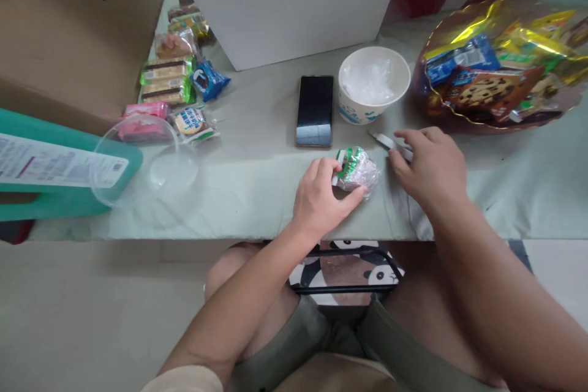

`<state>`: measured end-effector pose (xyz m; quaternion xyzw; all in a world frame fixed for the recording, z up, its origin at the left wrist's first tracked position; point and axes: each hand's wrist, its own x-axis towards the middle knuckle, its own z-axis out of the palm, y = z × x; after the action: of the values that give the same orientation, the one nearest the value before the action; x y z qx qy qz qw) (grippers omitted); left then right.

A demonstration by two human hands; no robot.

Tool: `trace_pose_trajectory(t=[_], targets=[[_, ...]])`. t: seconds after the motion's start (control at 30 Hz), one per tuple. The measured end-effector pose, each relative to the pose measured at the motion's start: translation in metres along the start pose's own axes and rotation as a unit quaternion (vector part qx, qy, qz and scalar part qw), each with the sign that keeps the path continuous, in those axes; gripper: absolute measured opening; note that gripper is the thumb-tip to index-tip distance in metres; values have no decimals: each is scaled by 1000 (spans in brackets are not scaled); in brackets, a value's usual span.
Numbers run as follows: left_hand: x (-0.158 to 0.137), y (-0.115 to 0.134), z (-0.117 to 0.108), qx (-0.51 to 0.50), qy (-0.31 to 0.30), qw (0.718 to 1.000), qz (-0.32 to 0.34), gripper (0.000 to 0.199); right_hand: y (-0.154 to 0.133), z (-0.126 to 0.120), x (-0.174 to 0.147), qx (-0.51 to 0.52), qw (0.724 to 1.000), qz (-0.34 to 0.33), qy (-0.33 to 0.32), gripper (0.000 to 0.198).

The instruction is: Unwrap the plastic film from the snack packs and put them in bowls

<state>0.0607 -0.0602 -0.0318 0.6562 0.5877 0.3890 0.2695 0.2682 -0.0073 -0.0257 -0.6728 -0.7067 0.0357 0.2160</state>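
My left hand (319, 196) is closed around a small round snack in clear, crinkled wrapping with green print (356, 169). Its thumb and fingers press the pack from two sides on the table. To the right, my right hand (432, 165) has its fingers curled about a slim white tool that looks like a utility knife (382, 139). The thumb touches the tool, and its rear end is hidden beneath the hand. A dark-screened phone (315, 111) lies just beyond my left hand. Behind the tool stands a paper cup (361, 111) with crumpled clear plastic inside.
At the right back, a gold-rimmed bowl (425, 98) holds several packaged snacks. More snack packs (168, 79) line the left side, near a clear plastic container (174, 168), a green object (126, 180) and a cardboard box (78, 37). A white box (294, 6) stands behind the phone.
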Motion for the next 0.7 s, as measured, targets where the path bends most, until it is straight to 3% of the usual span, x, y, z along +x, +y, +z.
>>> trace_pose_trajectory(t=[0.1,0.17,0.27,0.33,0.53,0.63,0.7], targets=[[-1,-1,-1,54,35,997,48,40,-13,-7,-4,43,999,7,9,32],[2,-4,-5,60,62,994,71,37,-26,-12,-8,126,990,32,-57,33],[6,-7,-10,50,48,993,97,31,-42,-14,-17,270,946,34,-174,38],[7,-7,-13,46,24,994,101,31,-49,-12,-21,334,924,5,-188,35],[6,-3,-14,52,-14,990,128,49,-60,-17,-26,413,904,-76,-77,15],[9,-1,-16,24,-9,992,121,25,-60,-18,-26,406,902,-143,-17,16],[11,0,-20,-16,3,997,82,15,-58,-15,-25,399,903,-159,17,21]])
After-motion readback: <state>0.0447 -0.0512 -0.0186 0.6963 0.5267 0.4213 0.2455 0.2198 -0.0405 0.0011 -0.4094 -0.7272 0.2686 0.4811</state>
